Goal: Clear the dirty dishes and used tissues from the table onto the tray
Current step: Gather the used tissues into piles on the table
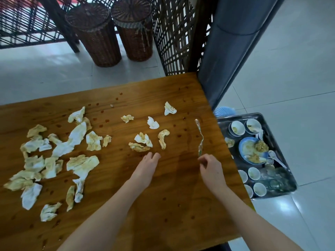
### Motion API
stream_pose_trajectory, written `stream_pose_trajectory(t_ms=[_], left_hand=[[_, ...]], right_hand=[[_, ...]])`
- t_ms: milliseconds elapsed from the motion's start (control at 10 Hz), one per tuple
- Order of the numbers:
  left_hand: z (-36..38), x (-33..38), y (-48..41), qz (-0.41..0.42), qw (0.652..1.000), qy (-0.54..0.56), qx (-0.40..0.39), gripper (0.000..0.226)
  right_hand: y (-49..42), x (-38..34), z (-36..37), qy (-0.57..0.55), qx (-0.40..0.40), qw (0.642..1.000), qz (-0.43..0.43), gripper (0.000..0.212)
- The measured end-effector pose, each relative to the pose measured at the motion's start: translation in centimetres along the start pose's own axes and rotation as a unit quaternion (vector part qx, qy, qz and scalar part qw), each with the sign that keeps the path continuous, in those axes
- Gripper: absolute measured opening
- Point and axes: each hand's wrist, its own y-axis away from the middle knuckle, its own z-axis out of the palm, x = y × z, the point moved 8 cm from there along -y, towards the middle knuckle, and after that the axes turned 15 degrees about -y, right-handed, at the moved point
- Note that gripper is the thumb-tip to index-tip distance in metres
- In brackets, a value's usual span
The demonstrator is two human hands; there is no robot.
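Status from my end: dishes look done, tissues (82, 163) are what's left. The tray (243, 115) sits lower than the worktop (181, 187), just off its right edge. I read that as deliberate: short carry from the edge, no reaching across. On it are small bowls (237, 128) at the far and near ends, a blue plate (253, 150) with food scraps in the middle, a spoon (277, 158) beside it, and what look like glasses (272, 182) towards the near right. No dishes on the worktop that I can see

Right hand (210, 165): fingers curled, tips pinching the near end of a twisted strip (199, 136) lying lengthwise near the right edge. Can't tell if it's wrapper or rolled tissue. Taking it by the end makes sense: it's thin and flat on the wood, so an end is probably the easiest part to lift

Left hand (147, 160): palm down, fingers straight and together, nothing in it, tips just short of the middle cluster (143, 140). Looks set to rake or scoop those, nearest first

The remaining tissues are mostly scattered across the left half, well apart from the tray, with a few loose ones further back. They're crumpled, stained and light, so they likely need bunching into handfuls, else many trips. Reddish spots (107, 121) all over the wood, so some may stick

The split seems sensible: tray-side hand takes the tray-side item, the other gathers
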Motion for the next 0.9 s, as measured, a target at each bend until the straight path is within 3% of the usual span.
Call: stream_pose_trajectory(t_ms=[200,500,700,800,900], left_hand=[[-1.6,9.0,-3.8,0.011,0.999,0.005,0.042,0.069],[-0.8,26.3,-11.1,0.048,0.998,-0.036,0.017,0.033],[-0.1,33.8,-14.8,0.039,0.999,0.021,-0.017,0.033],[-0.5,36.3,-17.9,0.003,0.994,0.104,-0.024,0.033],[0.0,39.1,-19.9,0.032,0.996,0.080,-0.025,0.031]], right_hand=[[-2.2,4.4,-5.9,-0.025,-0.015,1.000,0.007,0.021],[-7.6,14.1,-20.2,-0.018,-0.004,0.999,0.033,0.018],[-11.1,18.5,-27.4,-0.010,0.016,0.998,0.059,0.025],[-12.6,19.9,-29.2,-0.009,0.025,0.998,0.061,0.025],[-13.7,21.3,-30.2,-0.009,0.024,0.997,0.077,0.023]])
